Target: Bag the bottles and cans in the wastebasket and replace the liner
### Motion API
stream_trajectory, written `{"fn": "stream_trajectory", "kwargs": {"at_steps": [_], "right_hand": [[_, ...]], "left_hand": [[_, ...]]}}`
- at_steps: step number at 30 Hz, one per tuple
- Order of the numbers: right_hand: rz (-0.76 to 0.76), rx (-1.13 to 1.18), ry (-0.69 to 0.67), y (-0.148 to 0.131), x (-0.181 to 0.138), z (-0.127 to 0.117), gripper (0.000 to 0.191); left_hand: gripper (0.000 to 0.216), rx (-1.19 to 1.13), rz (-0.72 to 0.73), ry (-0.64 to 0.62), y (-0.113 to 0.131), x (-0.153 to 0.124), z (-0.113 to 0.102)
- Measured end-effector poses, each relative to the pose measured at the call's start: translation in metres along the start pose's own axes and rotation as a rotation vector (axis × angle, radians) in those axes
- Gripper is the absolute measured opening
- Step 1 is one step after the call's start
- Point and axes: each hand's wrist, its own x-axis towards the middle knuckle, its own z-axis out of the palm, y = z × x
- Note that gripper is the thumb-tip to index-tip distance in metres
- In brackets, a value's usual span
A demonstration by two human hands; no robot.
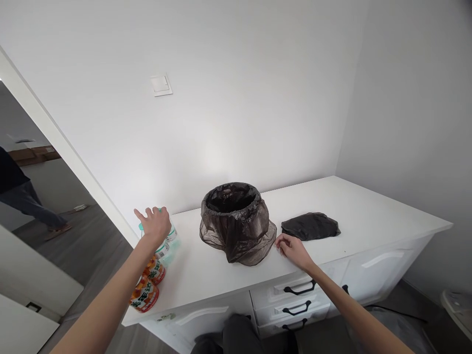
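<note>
My left hand (157,227) is over clear plastic bottles (169,248) with green caps at the counter's left end, its fingers spread apart. Part of the bottles is hidden behind that hand, so I cannot tell whether it touches a cap. Two orange-labelled drink bottles (145,294) stand nearer me, partly covered by my left forearm. A round bin (232,214) lined with a dark, see-through bag sits mid-counter, the bag's edge spreading around its base. Beside that edge, my right hand (293,250) rests with fingers curled in and nothing visible in them.
A folded black plastic bag (311,226) lies right of the bin on the white counter (372,216). Drawers with black handles (297,308) are below. A light switch (161,84) is on the wall. Through the doorway at left, a person's legs (31,204) show.
</note>
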Motion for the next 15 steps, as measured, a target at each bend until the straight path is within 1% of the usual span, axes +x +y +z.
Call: {"fn": "stream_trajectory", "kwargs": {"at_steps": [3, 5, 10, 12, 15], "right_hand": [[0.008, -0.004, -0.003, 0.001, 0.000, 0.000, 0.019], [0.010, -0.011, -0.003, 0.004, 0.001, 0.000, 0.020], [0.010, -0.008, 0.000, 0.005, 0.001, 0.000, 0.020], [0.010, -0.009, -0.001, 0.005, 0.001, 0.000, 0.020], [0.008, -0.007, 0.001, 0.003, 0.000, 0.001, 0.020]], "left_hand": [[0.051, -0.050, 0.094, 0.011, 0.006, -0.008, -0.002], [0.055, -0.098, 0.142, 0.008, 0.009, -0.011, -0.003], [0.047, -0.197, 0.224, 0.005, 0.018, -0.017, -0.007], [0.046, -0.224, 0.255, 0.043, 0.020, -0.019, -0.012], [0.045, -0.255, 0.348, 0.190, 0.020, -0.022, -0.031]]}}
